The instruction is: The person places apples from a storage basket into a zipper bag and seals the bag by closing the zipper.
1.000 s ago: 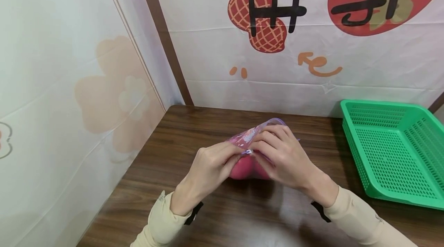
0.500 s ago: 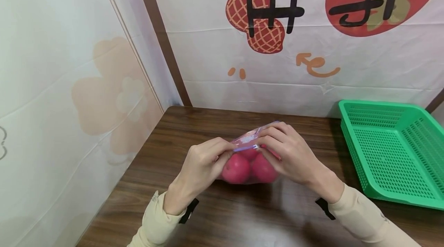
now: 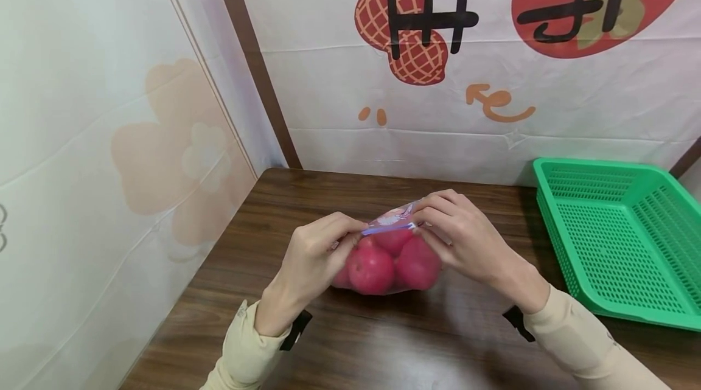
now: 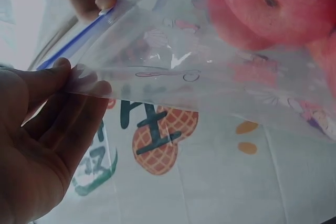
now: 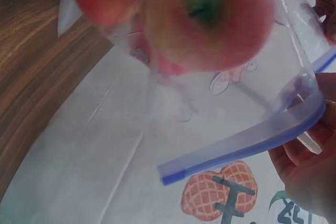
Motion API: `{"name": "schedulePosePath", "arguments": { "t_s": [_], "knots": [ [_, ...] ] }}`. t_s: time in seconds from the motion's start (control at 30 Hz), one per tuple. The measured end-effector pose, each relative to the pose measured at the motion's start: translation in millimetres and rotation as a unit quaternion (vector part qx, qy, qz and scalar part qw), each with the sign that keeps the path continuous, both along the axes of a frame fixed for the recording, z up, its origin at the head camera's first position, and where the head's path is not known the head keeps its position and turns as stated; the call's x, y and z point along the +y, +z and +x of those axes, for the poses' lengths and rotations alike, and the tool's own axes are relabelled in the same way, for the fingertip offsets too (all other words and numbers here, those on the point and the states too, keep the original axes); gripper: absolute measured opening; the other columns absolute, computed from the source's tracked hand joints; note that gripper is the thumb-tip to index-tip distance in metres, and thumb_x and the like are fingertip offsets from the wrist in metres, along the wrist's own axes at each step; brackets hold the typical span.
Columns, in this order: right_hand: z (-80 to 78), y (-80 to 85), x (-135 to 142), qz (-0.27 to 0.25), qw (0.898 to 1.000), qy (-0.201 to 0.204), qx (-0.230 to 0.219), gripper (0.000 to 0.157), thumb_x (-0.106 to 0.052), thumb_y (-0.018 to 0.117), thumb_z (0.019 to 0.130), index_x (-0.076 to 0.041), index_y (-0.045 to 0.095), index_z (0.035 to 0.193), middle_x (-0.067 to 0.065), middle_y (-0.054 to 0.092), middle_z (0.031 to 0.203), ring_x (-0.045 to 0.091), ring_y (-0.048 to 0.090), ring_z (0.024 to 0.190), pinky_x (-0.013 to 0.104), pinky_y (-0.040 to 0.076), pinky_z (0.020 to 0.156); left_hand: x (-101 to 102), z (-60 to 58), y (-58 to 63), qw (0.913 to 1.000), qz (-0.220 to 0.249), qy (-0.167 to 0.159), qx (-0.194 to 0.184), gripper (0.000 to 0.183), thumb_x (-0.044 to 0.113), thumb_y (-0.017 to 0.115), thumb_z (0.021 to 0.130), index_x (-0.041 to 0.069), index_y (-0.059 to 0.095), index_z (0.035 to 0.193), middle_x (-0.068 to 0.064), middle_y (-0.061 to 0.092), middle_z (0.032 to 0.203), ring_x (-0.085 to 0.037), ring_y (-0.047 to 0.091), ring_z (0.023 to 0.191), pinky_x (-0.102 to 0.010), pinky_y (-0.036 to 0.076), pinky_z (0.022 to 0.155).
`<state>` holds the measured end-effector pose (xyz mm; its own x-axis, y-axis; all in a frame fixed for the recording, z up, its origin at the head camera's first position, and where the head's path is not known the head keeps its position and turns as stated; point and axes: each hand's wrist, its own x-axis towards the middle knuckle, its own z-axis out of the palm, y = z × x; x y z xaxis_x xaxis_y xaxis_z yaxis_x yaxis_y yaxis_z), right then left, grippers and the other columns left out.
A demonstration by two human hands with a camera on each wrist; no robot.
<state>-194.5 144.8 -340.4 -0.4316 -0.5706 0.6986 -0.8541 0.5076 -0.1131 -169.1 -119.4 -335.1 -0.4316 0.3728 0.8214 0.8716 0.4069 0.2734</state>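
Observation:
A clear zip bag point(image 3: 390, 219) with a printed pattern and a blue-purple zip strip holds several red apples point(image 3: 370, 269). My left hand point(image 3: 314, 253) pinches the bag's top edge at the left, thumb against fingertips. At the right, my right hand point(image 3: 472, 247) pinches the zip's small white slider point(image 3: 412, 226). The right wrist view shows the slider point(image 5: 308, 142) by the right fingers, with a loose end of zip strip point(image 5: 241, 148) curving away beyond it. In the left wrist view, the taut zip strip point(image 4: 73, 43) runs between both hands.
A green plastic basket point(image 3: 624, 244) with slotted sides stands on the right of the brown wooden table point(image 3: 263, 207). Behind the table hangs a white printed cloth point(image 3: 323, 73), and another cloth point(image 3: 71, 134) lines the left side.
My hands have spread apart, the right one moving rightward with the slider and the left one leftward. More of the zip strip and the apples now shows between them.

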Motion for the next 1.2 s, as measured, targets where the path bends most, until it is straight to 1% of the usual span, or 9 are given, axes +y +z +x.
{"name": "schedulePosePath", "arguments": {
  "t_s": [0.1, 0.2, 0.33, 0.43, 0.53, 0.7, 0.9, 1.07, 1.2],
  "knots": [
    [-1.4, -0.1, 3.2, 0.006, 1.000, -0.009, -0.013, 0.013, -0.013, 0.072, 0.085, -0.014, 0.071, 0.098, 0.001, 0.070, 0.106, 0.021, 0.057, 0.107, 0.031, 0.040, 0.097, -1.6, -0.8, 0.5, 0.9999, 0.010, 0.006, 0.001, 0.016, -0.007, 0.068, 0.082, 0.004, 0.073, 0.093, -0.004, 0.073, 0.085, -0.010, 0.062, 0.069, -0.018, 0.049, 0.061],
    [-2.6, -0.2, 6.3, 0.011, 0.999, -0.013, -0.029, 0.012, -0.013, 0.072, 0.086, -0.013, 0.071, 0.098, 0.001, 0.070, 0.106, 0.021, 0.056, 0.108, 0.031, 0.040, 0.098, -4.0, -1.3, 1.1, 0.9997, 0.021, 0.007, -0.006, 0.017, -0.008, 0.069, 0.081, 0.003, 0.073, 0.092, -0.005, 0.073, 0.084, -0.010, 0.063, 0.069, -0.016, 0.049, 0.063],
    [-2.5, 1.3, 10.3, 0.017, 0.999, -0.014, -0.049, 0.011, -0.013, 0.072, 0.086, -0.014, 0.071, 0.097, 0.001, 0.069, 0.106, 0.020, 0.056, 0.109, 0.032, 0.042, 0.097, -6.6, -2.4, 0.8, 0.9989, 0.043, -0.002, -0.019, 0.018, -0.011, 0.069, 0.080, 0.003, 0.072, 0.091, -0.005, 0.072, 0.082, -0.010, 0.062, 0.068, -0.015, 0.050, 0.064],
    [-2.0, 3.3, 12.2, 0.015, 0.999, -0.011, -0.047, 0.011, -0.012, 0.073, 0.084, -0.014, 0.070, 0.095, 0.001, 0.069, 0.105, 0.020, 0.056, 0.106, 0.034, 0.042, 0.095, -9.2, -3.2, 1.0, 0.9980, 0.058, -0.005, -0.025, 0.019, -0.012, 0.068, 0.080, 0.002, 0.072, 0.091, -0.006, 0.071, 0.081, -0.011, 0.062, 0.067, -0.014, 0.050, 0.064],
    [-1.8, 4.8, 14.7, 0.015, 0.999, -0.010, -0.037, 0.011, -0.011, 0.073, 0.083, -0.015, 0.070, 0.092, 0.000, 0.069, 0.104, 0.020, 0.054, 0.099, 0.035, 0.041, 0.088, -11.7, -4.3, 2.1, 0.9976, 0.064, 0.002, -0.028, 0.019, -0.013, 0.067, 0.080, 0.002, 0.073, 0.090, -0.006, 0.072, 0.081, -0.011, 0.062, 0.067, -0.014, 0.050, 0.064],
    [-0.8, 7.2, 19.9, 0.024, 0.999, -0.013, -0.047, 0.011, -0.012, 0.074, 0.083, -0.017, 0.070, 0.091, -0.004, 0.070, 0.105, 0.015, 0.047, 0.092, 0.031, 0.035, 0.080, -14.4, -6.2, 2.5, 0.9965, 0.075, 0.007, -0.038, 0.020, -0.013, 0.066, 0.079, 0.002, 0.074, 0.089, -0.005, 0.071, 0.080, -0.010, 0.061, 0.067, -0.013, 0.050, 0.063],
    [-0.7, 8.2, 23.4, 0.041, 0.996, -0.021, -0.072, 0.009, -0.016, 0.074, 0.084, -0.020, 0.067, 0.089, -0.011, 0.067, 0.100, 0.011, 0.042, 0.091, 0.030, 0.032, 0.080, -11.5, -7.4, 2.8, 0.9951, 0.081, 0.008, -0.056, 0.019, -0.012, 0.067, 0.080, 0.003, 0.074, 0.090, -0.006, 0.072, 0.082, -0.011, 0.063, 0.069, -0.014, 0.051, 0.063],
    [-2.3, 3.0, 20.6, 0.061, 0.994, -0.044, -0.074, 0.007, -0.023, 0.069, 0.086, -0.023, 0.062, 0.085, -0.016, 0.061, 0.091, 0.010, 0.038, 0.086, 0.032, 0.031, 0.079, -7.8, -6.7, 2.5, 0.9943, 0.077, 0.022, -0.070, 0.020, -0.012, 0.066, 0.081, 0.005, 0.073, 0.090, -0.005, 0.071, 0.081, -0.011, 0.063, 0.070, -0.013, 0.051, 0.062],
    [-1.6, -1.5, 18.5, 0.052, 0.995, -0.045, -0.072, 0.007, -0.025, 0.070, 0.086, -0.021, 0.066, 0.090, -0.015, 0.064, 0.091, 0.010, 0.041, 0.087, 0.033, 0.033, 0.080, -7.5, -6.6, 0.7, 0.9933, 0.079, 0.032, -0.078, 0.020, -0.011, 0.068, 0.080, 0.005, 0.073, 0.090, -0.004, 0.070, 0.080, -0.011, 0.063, 0.070, -0.013, 0.051, 0.063]
  ]
}}
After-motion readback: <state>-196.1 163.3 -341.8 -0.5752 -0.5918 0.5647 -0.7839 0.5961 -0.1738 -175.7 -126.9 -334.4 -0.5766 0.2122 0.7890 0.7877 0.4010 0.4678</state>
